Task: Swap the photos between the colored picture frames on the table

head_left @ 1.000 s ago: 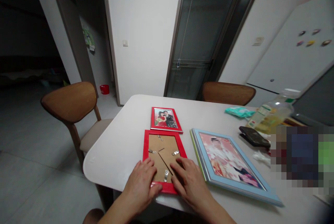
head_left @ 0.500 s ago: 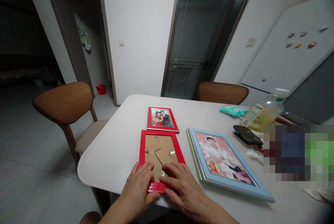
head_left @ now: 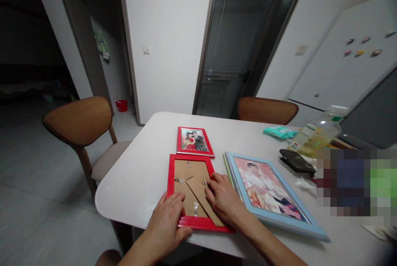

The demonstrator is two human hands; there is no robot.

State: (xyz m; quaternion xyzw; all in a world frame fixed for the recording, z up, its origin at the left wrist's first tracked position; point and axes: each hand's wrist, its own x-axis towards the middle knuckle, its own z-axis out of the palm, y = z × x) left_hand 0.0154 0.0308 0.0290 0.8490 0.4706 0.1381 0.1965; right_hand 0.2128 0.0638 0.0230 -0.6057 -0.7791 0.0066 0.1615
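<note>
A red picture frame point(head_left: 204, 224) lies face down on the table, its brown backing board point(head_left: 189, 193) upward with a slanting stand leg in it. Small metal clips sit around the board, among them the bottom clip point(head_left: 195, 209). My left hand point(head_left: 166, 219) grips the lower left corner, fingers over the left side and thumb by the front edge. Bent over the right side, the fingers of my right hand point(head_left: 223, 197) press beside the right clip point(head_left: 204, 183), partly covering it. Just beyond lies a second red frame point(head_left: 211, 149) with a couple's photo, face up.
Light blue frames point(head_left: 263, 216) lie stacked at the right, a photo on top. Farther right are a black phone point(head_left: 296, 160), a bottle of yellowish liquid point(head_left: 319, 133) and a teal packet point(head_left: 279, 132). Wooden chairs stand at the left point(head_left: 79, 119) and far side point(head_left: 266, 109).
My right hand has moved from the bottom clip up and right to the right clip, uncovering the bottom clip and the frame's lower right corner. My left hand stays at its corner.
</note>
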